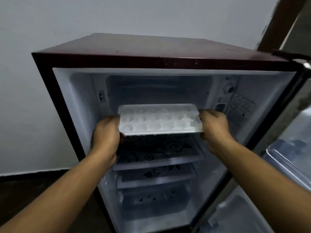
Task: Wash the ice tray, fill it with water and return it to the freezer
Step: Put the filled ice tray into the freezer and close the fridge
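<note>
At the mouth of the open fridge's top compartment (159, 88), a white ice tray (159, 120) was held level between two bare hands, its far edge just inside the opening and its near edge out toward the viewer. Left hand (106, 133), at 9 o'clock of the tray, had its grip closed around the tray's short left end, fingers tucked beneath and the thumb side against the rim. Right hand (213, 128), at 3 o'clock, gripped the opposite short end the same way, fingers curled under the corner. Rows of rounded cells showed across the tray's top; whether they held water could not be told through the blur. Below the tray, at 6 o'clock, sat a glass shelf (159, 153) printed with a dark floral pattern, a second patterned shelf (156, 175) under it, and a clear crisper drawer (151, 200) lower still. A thermostat dial (229, 89) was on the inner wall at 2 o'clock. The fridge door (286, 148) stood open at 3 o'clock, and the dark red cabinet top (151, 46) lay at 12 o'clock against a pale wall (42, 22).
</note>
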### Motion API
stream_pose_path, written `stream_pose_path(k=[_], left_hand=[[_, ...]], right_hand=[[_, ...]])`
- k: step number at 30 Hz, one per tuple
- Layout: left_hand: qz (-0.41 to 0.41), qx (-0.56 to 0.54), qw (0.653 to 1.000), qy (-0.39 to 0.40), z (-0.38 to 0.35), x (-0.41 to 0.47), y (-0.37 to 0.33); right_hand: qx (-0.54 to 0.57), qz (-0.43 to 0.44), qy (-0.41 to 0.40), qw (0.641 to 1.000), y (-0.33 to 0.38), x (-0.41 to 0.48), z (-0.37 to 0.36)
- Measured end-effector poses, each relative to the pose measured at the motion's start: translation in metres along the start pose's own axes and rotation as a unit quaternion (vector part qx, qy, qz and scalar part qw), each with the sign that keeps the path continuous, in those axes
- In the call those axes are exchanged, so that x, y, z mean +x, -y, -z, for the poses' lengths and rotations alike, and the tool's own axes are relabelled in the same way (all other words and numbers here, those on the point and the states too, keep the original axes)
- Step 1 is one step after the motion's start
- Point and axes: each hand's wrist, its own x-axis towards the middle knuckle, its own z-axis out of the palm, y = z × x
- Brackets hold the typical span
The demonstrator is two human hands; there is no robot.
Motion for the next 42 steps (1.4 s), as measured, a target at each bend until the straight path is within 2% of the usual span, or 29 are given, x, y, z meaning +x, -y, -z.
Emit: stream_pose_path(k=[8, 18, 24, 26, 28, 30, 32, 35, 38, 42], left_hand=[[-0.013, -0.008, 1.0, -0.015, -0.013, 0.033, -0.006], [0.051, -0.074, 0.993, -0.074, -0.028, 0.051, -0.01], [0.062, -0.116, 0.99, -0.058, -0.028, 0.049, -0.011], [0.042, -0.122, 0.991, -0.044, -0.028, 0.043, -0.009], [-0.013, -0.092, 0.995, -0.04, -0.027, 0.034, 0.0], [-0.123, 0.02, 0.991, -0.053, -0.026, 0.023, 0.016], [-0.255, 0.195, 0.945, -0.056, -0.026, 0.008, 0.032], [-0.374, 0.384, 0.844, -0.007, -0.032, 0.003, 0.053], [-0.396, 0.494, 0.774, 0.017, -0.035, 0.012, 0.07], [-0.403, 0.553, 0.729, 0.022, -0.036, 0.025, 0.077]], right_hand=[[0.026, -0.046, -0.003, 0.999, -0.002, 0.049, -0.028], [0.031, -0.078, -0.006, 0.996, 0.008, 0.068, -0.028], [0.145, -0.141, -0.009, 0.979, 0.02, 0.058, -0.028], [0.157, -0.122, -0.018, 0.98, 0.019, 0.052, -0.025], [0.151, -0.07, -0.032, 0.986, 0.013, 0.043, -0.021], [0.035, 0.043, -0.046, 0.997, -0.003, 0.03, -0.016], [-0.12, 0.186, -0.047, 0.974, -0.021, 0.013, -0.014], [-0.299, 0.333, -0.019, 0.894, -0.045, -0.001, -0.017], [-0.41, 0.366, -0.003, 0.835, -0.062, 0.004, -0.017], [-0.494, 0.378, 0.006, 0.783, -0.068, 0.011, -0.016]])
